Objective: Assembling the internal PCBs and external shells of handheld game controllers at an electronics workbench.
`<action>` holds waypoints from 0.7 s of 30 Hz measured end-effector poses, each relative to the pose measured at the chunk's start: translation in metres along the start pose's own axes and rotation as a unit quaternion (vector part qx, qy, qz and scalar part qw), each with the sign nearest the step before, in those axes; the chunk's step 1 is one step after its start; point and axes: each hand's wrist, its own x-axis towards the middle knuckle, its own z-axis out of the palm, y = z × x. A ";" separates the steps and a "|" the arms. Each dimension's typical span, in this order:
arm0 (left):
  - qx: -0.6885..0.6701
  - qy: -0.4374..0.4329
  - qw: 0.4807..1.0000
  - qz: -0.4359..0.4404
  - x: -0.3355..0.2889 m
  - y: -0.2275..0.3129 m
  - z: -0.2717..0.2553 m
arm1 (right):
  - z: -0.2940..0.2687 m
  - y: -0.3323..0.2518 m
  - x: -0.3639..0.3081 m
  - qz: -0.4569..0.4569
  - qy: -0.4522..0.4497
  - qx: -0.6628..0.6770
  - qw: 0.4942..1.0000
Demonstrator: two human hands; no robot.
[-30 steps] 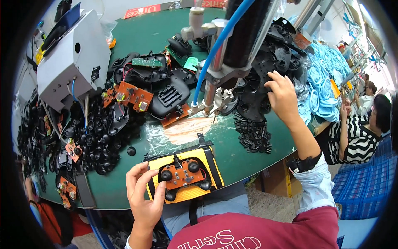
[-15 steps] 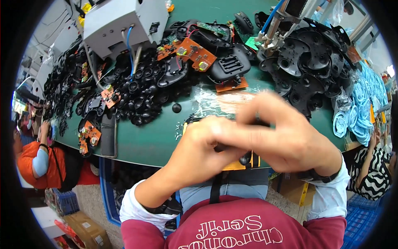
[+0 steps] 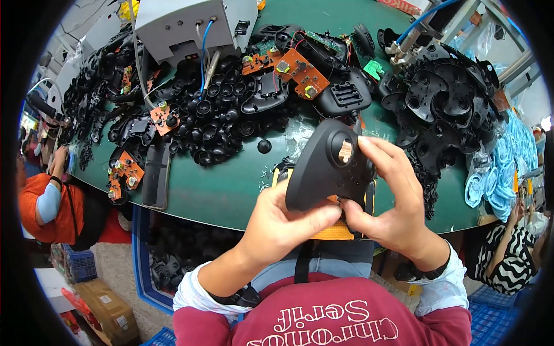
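Head view: I'm watching the left hand [image 3: 274,222] and right hand [image 3: 399,202] gripping a curved, round-holed plastic shell [image 3: 314,167], matte black, tilted above the yellow fixture [image 3: 333,233] at the smooth green worktop's [image 3: 213,193] edge.

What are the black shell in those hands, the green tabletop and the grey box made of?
Black shell: probably hard plastic, matte, with smooth moulded curves and a round opening.
Green tabletop: perhaps laminate or a mat; smooth, with a soft sheen.
Grey box: likely painted metal, given its flat faces and crisp edges.
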 end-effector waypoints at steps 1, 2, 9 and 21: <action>0.069 0.001 0.998 0.013 -0.005 -0.003 -0.005 | -0.007 0.001 0.002 -0.024 -0.032 -0.010 0.999; 0.136 -0.002 0.990 0.024 -0.007 -0.006 -0.010 | -0.012 0.006 -0.001 -0.024 -0.034 -0.013 0.999; 0.542 0.155 0.809 0.167 -0.013 -0.026 -0.021 | -0.025 0.023 -0.029 0.052 -0.117 -0.048 0.991; 0.596 0.057 0.764 0.241 0.014 -0.056 -0.009 | -0.027 0.038 -0.048 0.130 -0.073 -0.027 0.988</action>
